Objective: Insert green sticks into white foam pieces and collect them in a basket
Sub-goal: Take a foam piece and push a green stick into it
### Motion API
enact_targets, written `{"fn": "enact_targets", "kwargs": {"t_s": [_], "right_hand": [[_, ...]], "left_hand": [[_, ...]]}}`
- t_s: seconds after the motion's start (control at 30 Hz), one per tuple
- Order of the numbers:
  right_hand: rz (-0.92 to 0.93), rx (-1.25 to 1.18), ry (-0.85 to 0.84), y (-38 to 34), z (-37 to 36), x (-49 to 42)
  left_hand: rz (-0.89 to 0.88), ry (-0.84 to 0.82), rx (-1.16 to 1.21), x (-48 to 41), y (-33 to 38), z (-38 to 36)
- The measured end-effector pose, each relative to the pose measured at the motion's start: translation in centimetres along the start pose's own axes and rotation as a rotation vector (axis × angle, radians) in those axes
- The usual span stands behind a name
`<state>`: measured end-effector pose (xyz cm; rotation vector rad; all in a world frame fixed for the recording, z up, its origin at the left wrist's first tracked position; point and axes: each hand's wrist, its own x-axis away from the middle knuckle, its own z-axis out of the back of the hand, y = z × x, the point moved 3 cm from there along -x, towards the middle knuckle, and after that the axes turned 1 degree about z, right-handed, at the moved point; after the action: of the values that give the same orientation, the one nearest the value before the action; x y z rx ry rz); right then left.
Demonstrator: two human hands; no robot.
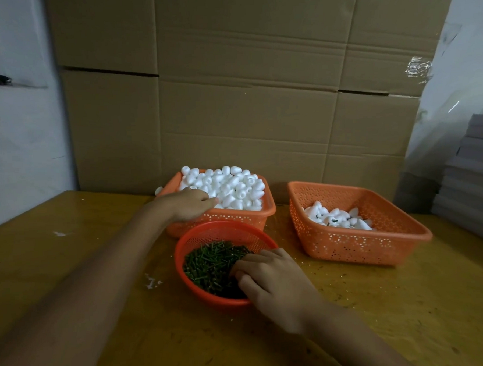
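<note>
Head view, perforated orange basket (267, 211), egg-shaped foam pieces (235, 187) (smooth, white), thin green sticks (211, 261)

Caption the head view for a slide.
Left hand reaches into piled foam pieces; right hand digs into green sticks.

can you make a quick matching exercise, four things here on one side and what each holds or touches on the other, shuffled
Things:
1. round red basket
2. far orange basket
3. right orange basket
4. left hand

Contents or contact:
A. a few foam pieces with green sticks in them
B. heaped plain white foam pieces
C. reaching into the foam pile
D. loose green sticks, right hand in it

Pairs: 1-D, 2-B, 3-A, 4-C
</note>
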<state>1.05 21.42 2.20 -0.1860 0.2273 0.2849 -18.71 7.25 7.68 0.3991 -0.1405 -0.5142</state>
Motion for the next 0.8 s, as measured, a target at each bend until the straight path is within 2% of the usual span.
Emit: {"fn": "enact_targets", "kwargs": {"t_s": [0.1,0.2,0.3,0.37,0.47,0.53,0.7,0.8], "right_hand": [[-0.007,0.008,-0.008,0.0,0.1,0.0],[-0.009,0.009,-0.012,0.0,0.2,0.0],[-0.011,0.002,-0.011,-0.1,0.1,0.1],[-0.013,0.001,-0.010,-0.1,0.1,0.1],[-0.015,-0.003,-0.009,0.0,0.1,0.1],[-0.016,0.002,-0.011,0.0,0.0,0.1],[-0.016,0.003,-0.020,0.2,-0.1,0.1],[-0.041,-0.079,-0.001,0.4,0.0,-0.2]], "left_hand": [[-0.048,0.012,-0.007,-0.1,0.0,0.3],[-0.049,0.104,0.074,0.3,0.1,0.8],[-0.057,0.087,0.104,0.9,0.4,1.4],[-0.062,0.152,0.179,1.1,0.3,1.6],[-0.080,0.405,0.575,1.8,-0.1,1.5],[-0.094,0.478,0.841,2.6,-0.2,1.0],[-0.191,0.373,1.142,4.3,1.9,-0.2],[-0.259,0.272,1.386,5.8,3.3,-0.9]]}}
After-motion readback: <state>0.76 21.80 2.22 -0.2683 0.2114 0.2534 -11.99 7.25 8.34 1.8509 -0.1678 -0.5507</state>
